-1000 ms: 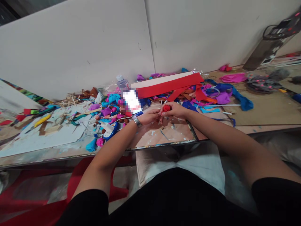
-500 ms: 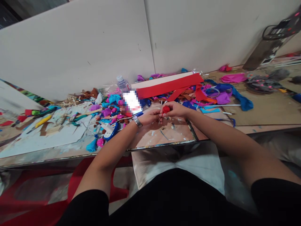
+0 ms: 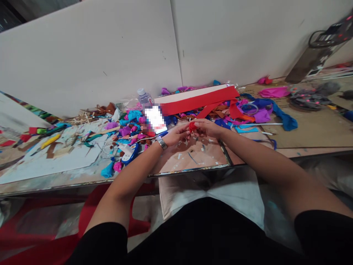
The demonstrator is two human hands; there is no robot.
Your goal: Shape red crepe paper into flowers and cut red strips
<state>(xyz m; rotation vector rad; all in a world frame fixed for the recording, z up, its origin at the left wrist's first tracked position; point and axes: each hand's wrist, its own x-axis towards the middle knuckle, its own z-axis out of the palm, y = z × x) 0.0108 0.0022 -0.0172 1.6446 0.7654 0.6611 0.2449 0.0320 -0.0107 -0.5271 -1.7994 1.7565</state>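
A small red rolled paper flower (image 3: 192, 126) sits between both of my hands above the brown work board (image 3: 193, 156). My left hand (image 3: 176, 134), with a metal watch at the wrist, pinches the flower from the left. My right hand (image 3: 208, 127) closes its fingers round it from the right. Most of the flower is hidden by my fingers.
Behind my hands lie a long red and white paper strip (image 3: 197, 98), a lit phone (image 3: 155, 118), a water bottle (image 3: 143, 97), and heaps of purple, blue and pink paper scraps (image 3: 259, 110). Small paper flowers (image 3: 129, 132) and a blue tape dispenser (image 3: 129, 154) sit left. A red plastic stool (image 3: 88, 217) stands below the table.
Both hands have shifted a little away from me and the red flower has turned in my fingers, with less of it showing than before.
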